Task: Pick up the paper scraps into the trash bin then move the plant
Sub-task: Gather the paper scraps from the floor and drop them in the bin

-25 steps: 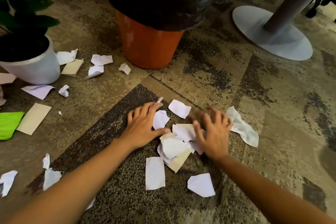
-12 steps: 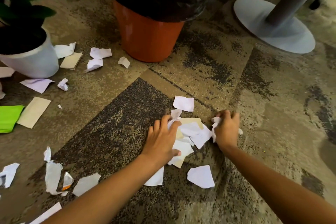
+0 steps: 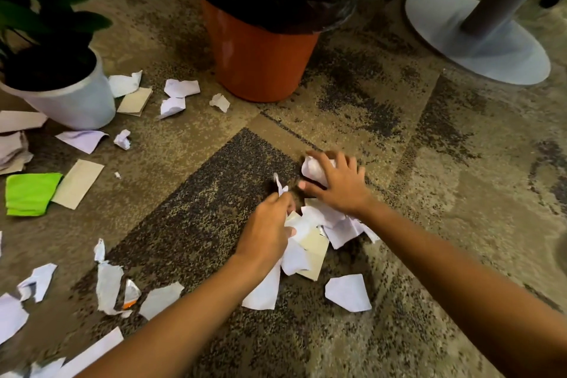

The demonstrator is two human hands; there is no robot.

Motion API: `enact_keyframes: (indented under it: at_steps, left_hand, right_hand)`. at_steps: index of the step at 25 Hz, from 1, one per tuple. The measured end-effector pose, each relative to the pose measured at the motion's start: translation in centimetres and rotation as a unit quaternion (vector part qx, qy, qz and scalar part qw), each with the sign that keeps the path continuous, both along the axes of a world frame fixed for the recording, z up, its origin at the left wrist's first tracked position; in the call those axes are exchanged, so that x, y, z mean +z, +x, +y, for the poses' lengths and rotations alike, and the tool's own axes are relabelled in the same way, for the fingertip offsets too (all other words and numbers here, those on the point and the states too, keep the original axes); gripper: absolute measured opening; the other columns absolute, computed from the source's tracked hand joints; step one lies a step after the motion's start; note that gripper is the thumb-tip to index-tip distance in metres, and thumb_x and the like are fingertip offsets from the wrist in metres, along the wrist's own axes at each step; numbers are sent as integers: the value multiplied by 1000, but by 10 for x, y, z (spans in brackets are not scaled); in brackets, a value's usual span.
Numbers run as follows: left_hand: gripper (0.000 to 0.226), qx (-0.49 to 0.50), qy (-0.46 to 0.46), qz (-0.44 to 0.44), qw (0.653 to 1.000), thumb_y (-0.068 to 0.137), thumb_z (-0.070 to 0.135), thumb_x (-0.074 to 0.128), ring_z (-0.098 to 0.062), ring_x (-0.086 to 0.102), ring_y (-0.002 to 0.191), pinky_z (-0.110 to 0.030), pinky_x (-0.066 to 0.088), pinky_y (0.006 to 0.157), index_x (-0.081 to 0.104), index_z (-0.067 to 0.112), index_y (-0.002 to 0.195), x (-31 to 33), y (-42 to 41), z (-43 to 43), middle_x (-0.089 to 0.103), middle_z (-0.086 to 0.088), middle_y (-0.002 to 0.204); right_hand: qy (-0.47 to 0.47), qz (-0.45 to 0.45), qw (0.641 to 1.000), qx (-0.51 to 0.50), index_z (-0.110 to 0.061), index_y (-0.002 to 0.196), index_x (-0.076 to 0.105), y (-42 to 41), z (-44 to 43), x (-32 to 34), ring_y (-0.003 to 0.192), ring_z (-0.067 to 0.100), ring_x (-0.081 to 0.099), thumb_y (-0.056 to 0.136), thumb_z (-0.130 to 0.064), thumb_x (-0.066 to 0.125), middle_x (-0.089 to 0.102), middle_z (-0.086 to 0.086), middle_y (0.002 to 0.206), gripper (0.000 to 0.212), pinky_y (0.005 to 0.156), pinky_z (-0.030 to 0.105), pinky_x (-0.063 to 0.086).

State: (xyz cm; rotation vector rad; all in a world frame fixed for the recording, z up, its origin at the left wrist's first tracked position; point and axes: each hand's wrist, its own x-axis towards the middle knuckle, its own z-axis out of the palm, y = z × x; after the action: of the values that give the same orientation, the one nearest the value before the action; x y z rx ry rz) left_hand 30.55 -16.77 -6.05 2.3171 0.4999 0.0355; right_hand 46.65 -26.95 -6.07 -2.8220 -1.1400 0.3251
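A heap of white and cream paper scraps [image 3: 310, 242] lies on the carpet in front of me. My left hand [image 3: 267, 230] is closed on scraps at the heap's left side, with a thin strip sticking up above its fingers. My right hand [image 3: 337, 184] curls over a white scrap [image 3: 313, 169] just beyond the heap. The orange trash bin [image 3: 260, 64] with a black liner stands behind the hands. A plant in a white pot [image 3: 73, 101] stands at the left. More scraps [image 3: 178, 92] lie between the pot and the bin.
A green cloth [image 3: 30, 193] and a cream card [image 3: 78, 184] lie at the left. Torn scraps [image 3: 107, 285] litter the lower left. One loose white scrap [image 3: 348, 293] lies near my right forearm. A grey round table base [image 3: 478, 40] with a pole stands at the upper right.
Both hands have raked the spread scraps into a tighter heap. My right hand has reached forward over the far white scrap, and my left hand has closed on scraps.
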Motion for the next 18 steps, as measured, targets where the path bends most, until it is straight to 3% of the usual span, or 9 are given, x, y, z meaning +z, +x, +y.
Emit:
enact_keyframes:
  at_steps: [2, 5, 7, 9, 13, 15, 18]
  left_hand:
    - [40, 15, 38, 15, 999, 75, 28, 77, -23, 47, 99, -30, 42, 77, 44, 26, 97, 2, -4, 4, 36, 1, 116]
    - [67, -5, 37, 130, 991, 59, 50, 81, -30, 13, 130, -44, 27, 103, 39, 43, 110, 3, -8, 4, -8, 6, 146]
    - [89, -78, 20, 197, 977, 50, 56, 83, -35, -12, 138, -60, 10, 109, 28, 53, 120, 0, -8, -5, -42, 8, 143]
    - [107, -149, 32, 223, 963, 47, 56, 84, -41, -24, 137, -68, 0, 106, 16, 56, 129, -2, -10, -16, -55, 7, 135]
    - [124, -215, 115, 258, 935, 53, 44, 87, -44, -23, 139, -72, 2, 104, -1, 52, 140, -5, -16, -32, -42, 3, 147]
    - [118, -215, 145, 255, 932, 59, 40, 85, -43, -15, 141, -70, 7, 105, 1, 51, 141, -3, -21, -35, -28, 0, 154]
    - [98, -212, 157, 249, 932, 73, 26, 78, -46, -10, 141, -70, 10, 105, 11, 49, 141, 5, -28, -47, -15, -3, 157]
  right_hand:
    - [-37, 7, 998, 58, -42, 139, 31, -4, -9, -5, 122, 30, 32, 81, -74, 40, 32, 5, 139, 67, 99, 47, 30]
    - [-61, 6, 990, 128, -40, 129, 37, -19, -30, -4, 114, 24, 34, 71, -86, 21, 36, 0, 127, 76, 91, 44, 33]
    - [-78, 39, 987, 137, -40, 129, 35, -25, -44, 1, 113, 21, 32, 62, -95, 18, 35, -1, 128, 88, 92, 44, 36]
    - [-98, 69, 983, 136, -44, 135, 26, -32, -58, 5, 120, 22, 28, 53, -99, 30, 28, 0, 135, 99, 98, 48, 35]
    - [-145, 85, 972, 163, -55, 140, 2, -48, -76, 5, 134, 26, 8, 41, -84, 65, -1, -3, 150, 121, 103, 57, 27]
    - [-134, 98, 974, 156, -56, 138, 8, -53, -76, 5, 133, 26, 8, 46, -69, 76, -4, -6, 150, 115, 102, 60, 29]
    - [-91, 162, 973, 135, -52, 129, 24, -53, -72, 5, 123, 27, 24, 60, -42, 83, 12, -8, 136, 92, 94, 47, 43]
